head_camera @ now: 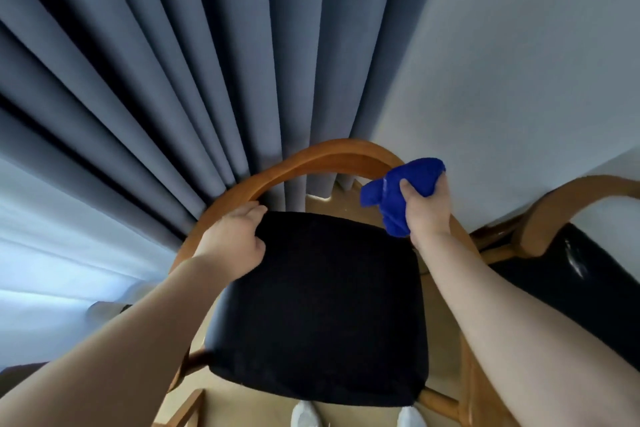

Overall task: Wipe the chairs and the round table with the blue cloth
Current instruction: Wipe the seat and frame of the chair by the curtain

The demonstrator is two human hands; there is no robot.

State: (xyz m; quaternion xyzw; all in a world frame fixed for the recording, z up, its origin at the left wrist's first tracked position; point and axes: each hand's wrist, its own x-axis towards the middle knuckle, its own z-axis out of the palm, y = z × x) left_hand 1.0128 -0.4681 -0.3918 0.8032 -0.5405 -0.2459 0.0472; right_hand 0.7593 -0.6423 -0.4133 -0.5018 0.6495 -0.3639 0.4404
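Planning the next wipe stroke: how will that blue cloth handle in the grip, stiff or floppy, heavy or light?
Probably floppy: the blue cloth bunches in the right hand, a loose end drooping. Likely light, since one hand carries it. Its fuzzy surface suggests little slip.

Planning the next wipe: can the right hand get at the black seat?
Probably yes: the right hand, gripping the blue cloth, is by the far right corner of the seat, with nothing between them.
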